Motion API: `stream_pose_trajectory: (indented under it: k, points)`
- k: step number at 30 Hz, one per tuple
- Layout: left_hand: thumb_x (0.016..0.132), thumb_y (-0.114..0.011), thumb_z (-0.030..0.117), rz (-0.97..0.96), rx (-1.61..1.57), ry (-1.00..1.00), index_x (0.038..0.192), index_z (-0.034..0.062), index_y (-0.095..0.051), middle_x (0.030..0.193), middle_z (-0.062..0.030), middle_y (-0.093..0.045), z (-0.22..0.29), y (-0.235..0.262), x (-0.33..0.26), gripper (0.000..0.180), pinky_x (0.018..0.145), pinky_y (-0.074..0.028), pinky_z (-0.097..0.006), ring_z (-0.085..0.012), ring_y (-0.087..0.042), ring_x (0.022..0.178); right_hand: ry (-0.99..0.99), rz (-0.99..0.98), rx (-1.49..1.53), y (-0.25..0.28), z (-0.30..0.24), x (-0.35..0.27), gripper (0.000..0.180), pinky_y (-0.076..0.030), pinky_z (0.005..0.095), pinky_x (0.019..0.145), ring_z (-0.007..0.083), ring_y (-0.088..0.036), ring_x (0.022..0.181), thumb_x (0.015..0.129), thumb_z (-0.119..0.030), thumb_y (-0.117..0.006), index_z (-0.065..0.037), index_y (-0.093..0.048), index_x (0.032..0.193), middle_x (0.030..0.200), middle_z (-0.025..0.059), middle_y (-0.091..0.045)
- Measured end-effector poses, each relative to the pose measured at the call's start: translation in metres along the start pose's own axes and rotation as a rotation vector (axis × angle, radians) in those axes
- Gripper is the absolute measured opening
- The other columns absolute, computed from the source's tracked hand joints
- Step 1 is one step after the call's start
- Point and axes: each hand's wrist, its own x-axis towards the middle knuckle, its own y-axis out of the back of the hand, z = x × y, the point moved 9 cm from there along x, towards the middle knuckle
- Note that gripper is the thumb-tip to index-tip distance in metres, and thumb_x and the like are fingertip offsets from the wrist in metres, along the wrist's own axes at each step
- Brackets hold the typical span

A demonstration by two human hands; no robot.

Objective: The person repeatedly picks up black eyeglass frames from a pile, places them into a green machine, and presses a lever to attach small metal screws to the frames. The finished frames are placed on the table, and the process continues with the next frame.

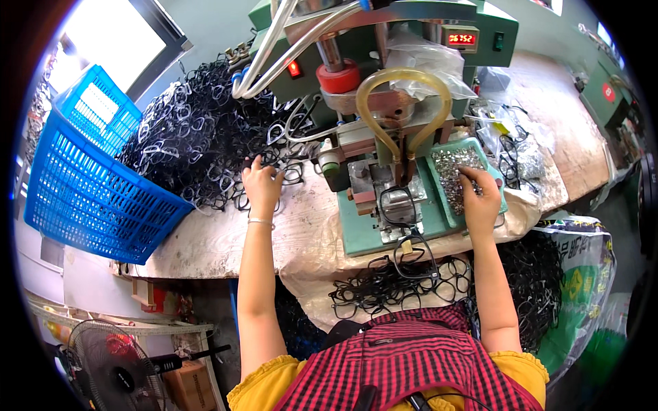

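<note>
My left hand [262, 186] is stretched over the worktop at the edge of a big heap of dark spectacle frames [205, 130]. Its fingers are spread, with nothing held in them. At the green tray [452, 218], my right hand [482, 198] has thumb and fingertips drawn together over a mass of small shiny metal parts [449, 171]. What the fingertips pinch, if anything, is too small to make out. Between my hands, a black spectacle frame [415, 259] sits in the metal fixture [370, 185] of a green press machine [356, 236], apart from both hands.
A blue plastic basket [103, 185] leans at the left beside the heap. More black frames [384, 291] lie at the front edge, close to my apron [411, 363]. A curved yellowish tube [363, 92] hangs over the fixture. A fan [113, 370] stands low at left, a sack [582, 281] at right.
</note>
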Motion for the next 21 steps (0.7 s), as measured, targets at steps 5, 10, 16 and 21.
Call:
stream_pose_trajectory:
  k: [5, 10, 16, 21]
  points:
    - [0.081, -0.074, 0.024, -0.087, -0.143, 0.139, 0.088, 0.0076, -0.078, 0.124, -0.0194, -0.068, -0.017, -0.067, -0.032, 0.019, 0.09, -0.051, -0.046, -0.0401, -0.064, 0.1, 0.07, 0.025, -0.162, 0.038, -0.011, -0.017, 0.013, -0.051, 0.0336, 0.085, 0.025, -0.067, 0.091, 0.084, 0.001, -0.071, -0.003, -0.076, 0.096, 0.093, 0.01, -0.073]
    - [0.084, -0.071, 0.02, 0.0, -0.127, 0.013, 0.088, 0.004, -0.074, 0.12, -0.0192, -0.07, 0.018, -0.013, -0.056, 0.017, 0.088, -0.05, -0.045, -0.038, -0.065, 0.097, 0.192, -0.246, 0.159, 0.002, -0.091, -0.001, 0.022, -0.052, 0.0344, 0.082, 0.0234, -0.068, 0.089, 0.08, 0.002, -0.072, -0.002, -0.075, 0.101, 0.093, 0.0107, -0.072]
    - [0.102, -0.062, 0.011, 0.338, -0.829, 0.309, 0.088, 0.002, -0.056, 0.082, 0.0006, -0.055, 0.036, 0.052, -0.075, 0.017, 0.062, -0.041, -0.024, -0.0096, -0.049, 0.072, -0.037, -0.18, 0.446, -0.047, -0.087, 0.001, 0.045, -0.051, 0.0304, 0.086, 0.0168, -0.068, 0.09, 0.081, -0.001, -0.073, 0.001, -0.062, 0.124, 0.095, 0.0093, -0.07]
    - [0.106, -0.052, 0.011, 0.394, -1.517, 0.153, 0.107, 0.0049, -0.055, 0.099, -0.0089, -0.062, 0.107, 0.123, -0.06, 0.007, 0.065, -0.05, -0.026, -0.0161, -0.061, 0.081, -0.08, -0.236, 0.596, -0.058, -0.089, -0.005, 0.052, -0.048, 0.0272, 0.092, 0.0131, -0.065, 0.092, 0.083, -0.001, -0.071, 0.002, -0.054, 0.132, 0.094, 0.0063, -0.069]
